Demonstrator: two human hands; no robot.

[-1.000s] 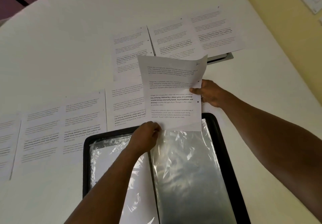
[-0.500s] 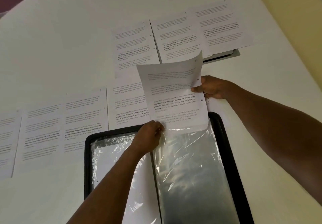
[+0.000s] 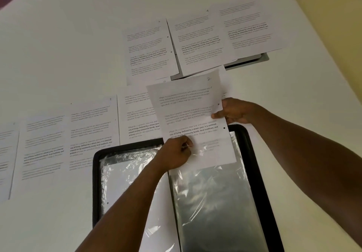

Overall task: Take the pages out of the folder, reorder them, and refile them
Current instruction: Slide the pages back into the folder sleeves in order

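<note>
A black folder [image 3: 256, 173] lies open at the near edge of the table, with clear plastic sleeves on both sides. My right hand [image 3: 235, 111] pinches the right edge of a printed page [image 3: 188, 112]. The page's lower end sits inside the top of the right-hand sleeve [image 3: 211, 198]. My left hand [image 3: 176, 153] pinches the sleeve's top edge at the spine. The left-hand sleeve [image 3: 121, 175] holds a white sheet.
Several printed pages lie in two rows on the white table: one row at the left [image 3: 88, 134], another farther back [image 3: 197, 44]. A grey flat object [image 3: 246, 59] pokes out from under the back row. A yellow wall [image 3: 333, 16] borders the table at the right.
The page has slid down, and its lower end is now inside the right-hand sleeve. My right hand came down with it. My left hand stays at the sleeve's top.
</note>
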